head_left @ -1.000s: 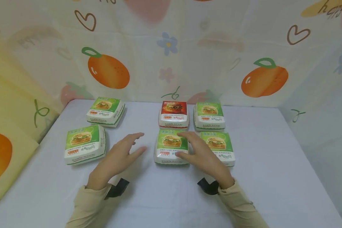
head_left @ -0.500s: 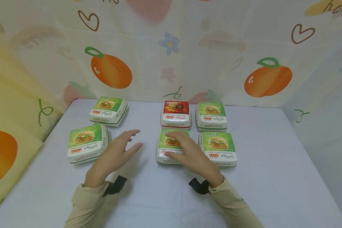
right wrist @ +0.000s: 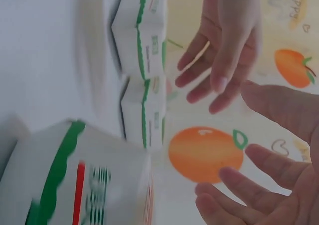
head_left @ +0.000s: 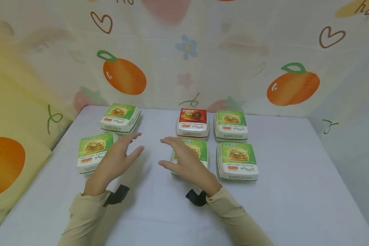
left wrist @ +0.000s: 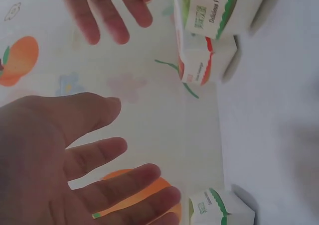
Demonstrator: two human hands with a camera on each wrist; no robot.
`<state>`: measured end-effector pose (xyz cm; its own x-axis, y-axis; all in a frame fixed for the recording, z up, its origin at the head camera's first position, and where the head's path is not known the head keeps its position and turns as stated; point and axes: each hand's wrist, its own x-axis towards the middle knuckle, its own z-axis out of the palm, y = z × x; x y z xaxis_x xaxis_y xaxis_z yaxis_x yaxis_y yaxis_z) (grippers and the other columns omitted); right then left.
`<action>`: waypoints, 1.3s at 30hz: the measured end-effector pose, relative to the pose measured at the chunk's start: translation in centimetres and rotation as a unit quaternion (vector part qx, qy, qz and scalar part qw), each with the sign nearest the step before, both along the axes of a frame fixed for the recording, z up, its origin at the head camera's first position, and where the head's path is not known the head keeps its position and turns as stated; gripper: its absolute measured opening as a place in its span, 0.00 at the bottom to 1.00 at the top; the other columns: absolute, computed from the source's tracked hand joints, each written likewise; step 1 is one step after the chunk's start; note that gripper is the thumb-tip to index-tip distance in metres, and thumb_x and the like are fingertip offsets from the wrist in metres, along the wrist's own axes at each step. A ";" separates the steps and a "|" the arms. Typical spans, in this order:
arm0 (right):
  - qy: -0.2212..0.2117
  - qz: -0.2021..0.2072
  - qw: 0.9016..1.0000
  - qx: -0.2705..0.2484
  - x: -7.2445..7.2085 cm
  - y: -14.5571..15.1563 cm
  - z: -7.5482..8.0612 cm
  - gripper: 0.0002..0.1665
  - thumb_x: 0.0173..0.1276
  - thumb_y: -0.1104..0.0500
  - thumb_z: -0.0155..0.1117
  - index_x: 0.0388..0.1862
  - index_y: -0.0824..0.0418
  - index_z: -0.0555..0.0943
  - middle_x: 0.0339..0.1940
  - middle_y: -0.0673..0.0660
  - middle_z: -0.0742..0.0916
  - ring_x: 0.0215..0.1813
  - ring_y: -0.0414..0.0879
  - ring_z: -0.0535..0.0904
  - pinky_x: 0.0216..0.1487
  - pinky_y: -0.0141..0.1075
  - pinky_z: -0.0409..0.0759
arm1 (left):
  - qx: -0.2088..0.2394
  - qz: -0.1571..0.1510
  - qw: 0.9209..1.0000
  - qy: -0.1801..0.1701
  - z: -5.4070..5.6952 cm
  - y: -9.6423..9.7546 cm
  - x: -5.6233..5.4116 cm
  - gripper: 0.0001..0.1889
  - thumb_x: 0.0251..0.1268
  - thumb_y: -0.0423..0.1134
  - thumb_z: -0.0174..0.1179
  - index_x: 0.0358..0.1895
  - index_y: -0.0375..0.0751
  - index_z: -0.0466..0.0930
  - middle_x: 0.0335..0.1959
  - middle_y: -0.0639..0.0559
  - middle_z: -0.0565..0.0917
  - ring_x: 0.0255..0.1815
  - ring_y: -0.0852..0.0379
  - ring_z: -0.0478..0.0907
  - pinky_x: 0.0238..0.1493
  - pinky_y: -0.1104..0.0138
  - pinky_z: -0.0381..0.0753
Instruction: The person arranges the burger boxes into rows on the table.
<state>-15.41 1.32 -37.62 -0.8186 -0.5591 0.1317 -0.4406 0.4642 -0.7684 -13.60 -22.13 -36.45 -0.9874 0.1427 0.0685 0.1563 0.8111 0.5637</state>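
Note:
My left hand (head_left: 115,162) hovers with spread fingers beside the front left green burger box (head_left: 92,147), overlapping its right side in the head view. Facing it, my right hand (head_left: 187,164) is held over the front middle green burger box (head_left: 202,147) and partly hides it. Neither hand holds anything; a narrow gap separates their fingertips. Behind the middle box stands a red-topped burger box (head_left: 192,123). The right wrist view shows the white and green side of a box (right wrist: 109,180) close below my right hand (right wrist: 269,185).
At the back left is another green burger box (head_left: 120,118). Two more stand on the right, a back one (head_left: 231,124) and a front one (head_left: 237,162). A white cloth covers the table (head_left: 283,198); a fruit-printed curtain (head_left: 233,78) hangs behind.
Both hands have moved left, the right one farther, so the gap between them has narrowed. The front right box is now uncovered. The whole scene has shifted slightly right in the head view.

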 end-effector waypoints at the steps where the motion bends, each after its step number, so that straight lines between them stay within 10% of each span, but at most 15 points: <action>1: 0.000 -0.002 1.000 0.001 0.0 -0.3 0.0 0.37 0.67 0.52 0.70 0.72 0.58 0.68 0.73 0.55 0.73 0.76 0.49 0.66 0.75 0.47 0.68 | 0.000 0.002 1.000 0.001 0.0 -0.1 -0.1 0.27 0.73 0.40 0.57 0.71 0.35 0.66 0.68 0.34 0.72 0.65 0.34 0.71 0.61 0.40 0.75; 39: -0.029 -0.054 0.996 -0.062 -2.7 -9.3 -1.6 0.32 0.72 0.55 0.64 0.72 0.57 0.68 0.74 0.56 0.71 0.77 0.47 0.64 0.77 0.44 0.64 | -0.010 0.049 0.998 0.042 -0.8 -6.8 -4.1 0.26 0.71 0.36 0.56 0.69 0.30 0.65 0.66 0.25 0.68 0.69 0.29 0.63 0.68 0.35 0.61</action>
